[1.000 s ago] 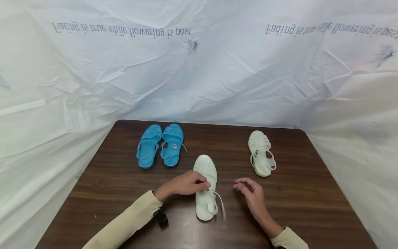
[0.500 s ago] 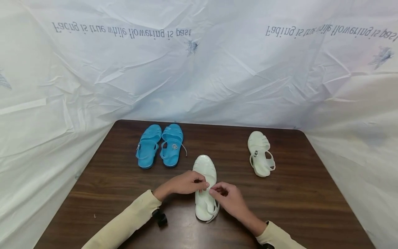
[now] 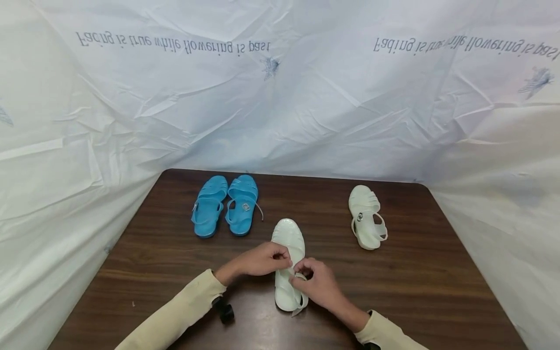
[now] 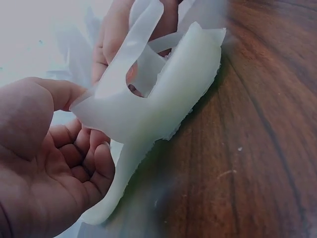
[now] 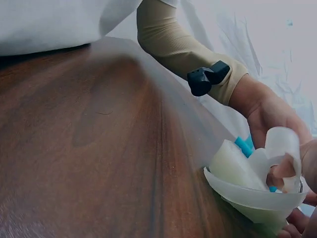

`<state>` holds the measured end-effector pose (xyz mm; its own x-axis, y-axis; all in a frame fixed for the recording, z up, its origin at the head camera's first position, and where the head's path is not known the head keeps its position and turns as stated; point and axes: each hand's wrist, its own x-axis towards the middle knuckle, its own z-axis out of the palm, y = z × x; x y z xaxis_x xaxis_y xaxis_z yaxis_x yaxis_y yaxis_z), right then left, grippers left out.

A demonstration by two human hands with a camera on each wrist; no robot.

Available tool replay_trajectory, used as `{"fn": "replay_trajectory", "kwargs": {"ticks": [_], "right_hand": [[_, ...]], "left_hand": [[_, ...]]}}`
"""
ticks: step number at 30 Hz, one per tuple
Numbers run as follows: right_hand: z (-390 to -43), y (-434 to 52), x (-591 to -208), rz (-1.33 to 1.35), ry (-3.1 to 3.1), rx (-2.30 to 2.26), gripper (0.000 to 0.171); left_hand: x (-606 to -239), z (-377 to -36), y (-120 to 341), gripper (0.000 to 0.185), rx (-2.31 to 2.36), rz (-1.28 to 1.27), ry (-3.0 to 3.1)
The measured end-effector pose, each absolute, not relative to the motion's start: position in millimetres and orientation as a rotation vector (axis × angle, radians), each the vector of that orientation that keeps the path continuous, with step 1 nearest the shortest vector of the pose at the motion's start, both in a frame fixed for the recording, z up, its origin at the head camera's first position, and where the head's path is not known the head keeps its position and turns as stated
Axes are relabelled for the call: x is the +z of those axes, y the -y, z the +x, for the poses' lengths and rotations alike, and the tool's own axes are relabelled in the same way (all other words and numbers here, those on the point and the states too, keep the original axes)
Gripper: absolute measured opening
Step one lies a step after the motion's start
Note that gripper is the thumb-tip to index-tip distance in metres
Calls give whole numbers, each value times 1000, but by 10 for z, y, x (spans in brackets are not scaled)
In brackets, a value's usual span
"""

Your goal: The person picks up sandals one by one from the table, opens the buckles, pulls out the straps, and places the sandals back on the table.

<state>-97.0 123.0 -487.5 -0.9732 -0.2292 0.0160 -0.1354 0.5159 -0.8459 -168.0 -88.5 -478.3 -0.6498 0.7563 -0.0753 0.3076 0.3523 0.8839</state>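
Observation:
A white sandal (image 3: pixel 287 234) lies on the brown table, toe pointing away. In the head view my left hand (image 3: pixel 264 257) reaches over its middle from the left. The left wrist view shows thumb and fingers pinching the side strap (image 4: pixel 106 106). My right hand (image 3: pixel 319 284) is on the sandal's right side, thumb and forefinger pinching its ankle strap near the buckle side. That strap's free end (image 3: pixel 301 311) hangs beside the heel. The buckle is hidden by my fingers. In the right wrist view the strap (image 5: pixel 252 196) curves round the heel.
A second white sandal (image 3: pixel 364 197) lies at the back right. Two blue sandals (image 3: pixel 214 187) sit side by side at the back left, one with a loose strap end. White printed sheeting (image 3: pixel 280 121) hangs beyond the table (image 3: pixel 420 272). A black wrist device (image 3: pixel 224 309) is on my left sleeve.
My right hand has come in from the right to the sandal and taken hold of its strap, then shifted slightly downward. The loose strap end has swung in toward the heel. My left hand stays put.

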Motion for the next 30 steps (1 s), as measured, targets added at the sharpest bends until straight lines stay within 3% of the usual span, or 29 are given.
{"fn": "replay_trajectory", "kwargs": {"ticks": [10,18,30], "right_hand": [[-982,-1264,-4858,-331,-2707,-1441,12],[-972,-1283,-4848,-324,-2733,-1443,16],[-926,-1321,-4888,-274,-2724,-1584,11]], "left_hand": [[-4797,-1650,869,32,1171,926,-2148],[-4806,-1602,870,16,1250,939,-2227],[-4859,-1547,973,14,1460,807,-2243]]}}
